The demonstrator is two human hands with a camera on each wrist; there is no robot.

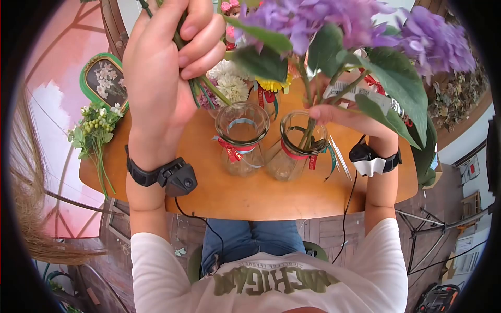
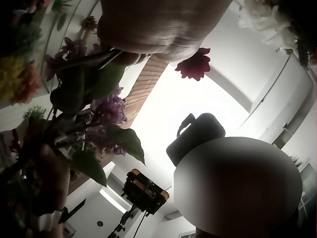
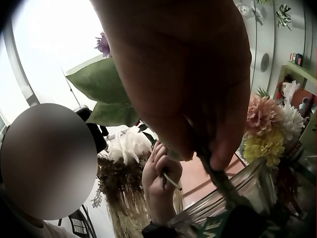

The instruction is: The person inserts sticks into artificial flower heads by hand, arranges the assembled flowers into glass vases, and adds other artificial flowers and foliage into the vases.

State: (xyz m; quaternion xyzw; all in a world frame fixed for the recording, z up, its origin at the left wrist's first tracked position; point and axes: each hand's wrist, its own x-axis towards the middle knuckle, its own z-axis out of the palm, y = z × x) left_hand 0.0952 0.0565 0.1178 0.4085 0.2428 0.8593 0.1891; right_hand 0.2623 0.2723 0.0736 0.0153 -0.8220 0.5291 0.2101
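Raised at the upper left of the head view, the left hand [image 1: 162, 78] has its fingers curled round several green stems [image 1: 201, 86]. The right hand [image 1: 344, 112] pinches the stems of purple flowers [image 1: 323, 23] with large green leaves; the lower stem ends are inside the right glass vase [image 1: 296, 164]. Just left of it stands another glass vase [image 1: 242, 161] with a red ribbon, below the left hand's stems. In the right wrist view the right hand [image 3: 183, 74] holds a thick stem [image 3: 220, 181] above the glass rim.
White flowers [image 1: 232, 83] and a yellow bloom [image 1: 274, 84] stand behind the vases. A green-framed picture [image 1: 104, 81] and a white-green flower bunch [image 1: 94, 130] lie at the table's left. Thin white sticks [image 1: 342, 159] lie right of the vases. Cables hang from both wrists.
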